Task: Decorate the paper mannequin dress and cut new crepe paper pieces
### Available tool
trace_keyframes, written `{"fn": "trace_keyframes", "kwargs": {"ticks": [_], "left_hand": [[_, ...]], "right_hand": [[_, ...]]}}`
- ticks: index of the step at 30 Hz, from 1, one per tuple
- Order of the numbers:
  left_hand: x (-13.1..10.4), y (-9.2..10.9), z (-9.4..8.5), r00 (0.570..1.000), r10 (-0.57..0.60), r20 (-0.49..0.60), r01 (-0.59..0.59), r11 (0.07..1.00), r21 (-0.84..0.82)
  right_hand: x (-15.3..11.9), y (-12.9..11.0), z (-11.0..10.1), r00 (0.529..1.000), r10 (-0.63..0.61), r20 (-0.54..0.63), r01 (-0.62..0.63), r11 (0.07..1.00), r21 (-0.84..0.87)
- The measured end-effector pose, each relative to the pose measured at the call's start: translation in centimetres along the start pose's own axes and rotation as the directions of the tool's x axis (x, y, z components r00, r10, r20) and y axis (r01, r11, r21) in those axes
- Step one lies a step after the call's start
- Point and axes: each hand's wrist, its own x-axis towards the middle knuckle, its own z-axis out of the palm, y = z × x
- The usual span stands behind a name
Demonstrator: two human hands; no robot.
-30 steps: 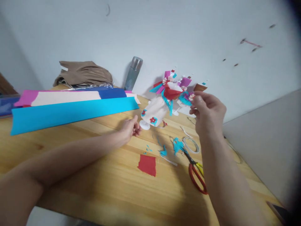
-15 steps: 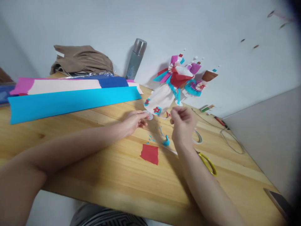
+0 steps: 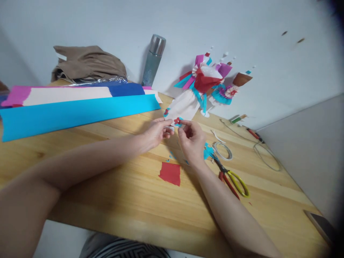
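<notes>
- Two bare hands meet at the hem of a white skirt point(image 3: 185, 104), worn by a figure dressed in paper point(image 3: 206, 83), which stands tilted in view near the wall point(image 3: 107, 21), beyond the hands
- Left hand point(image 3: 160, 130): partly open, thumb stretched along the hem and the other fingers curled below it; whether it pinches the hem or the base I cannot tell
- Right hand point(image 3: 192, 139): loosely curled, index fingertip at a red flower point(image 3: 177, 121) on a blue patch, thumb just below; whether anything is between them I cannot tell
- Another red flower on blue sits farther left along the hem
- Just to the right of the figure stands a smaller one with a turquoise ruffle point(image 3: 221, 97) and a brown hat-like top point(image 3: 242, 79)
- On the wooden table point(image 3: 129, 200), nearer the person, lies a red paper piece point(image 3: 170, 173)
- Right of it lie scissors point(image 3: 226, 172) with red and yellow handles, their blades by turquoise scraps point(image 3: 208, 152), and a roll of tape point(image 3: 229, 156) just beside
- At left a long turquoise sheet point(image 3: 80, 116) lies before a brown cloth point(image 3: 91, 64); a flask point(image 3: 153, 61) stands by the wall
</notes>
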Motion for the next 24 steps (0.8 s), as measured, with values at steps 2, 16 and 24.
{"fn": "trace_keyframes", "kwargs": {"ticks": [2,16,24], "left_hand": [[0.0,-0.1,0.1,1.000,0.006,-0.005,-0.006,1.000,-0.018],[0.2,-0.4,-0.4,0.999,0.021,0.029,-0.021,1.000,-0.007],[0.0,-0.3,-0.4,1.000,0.012,0.028,-0.013,0.999,0.033]], "right_hand": [[-0.1,0.1,-0.1,1.000,0.010,-0.009,-0.010,1.000,0.007],[-0.3,1.2,-0.1,0.998,0.049,0.040,-0.050,0.998,0.034],[-0.1,0.8,-0.1,0.994,0.110,-0.001,-0.109,0.991,0.075]]}}
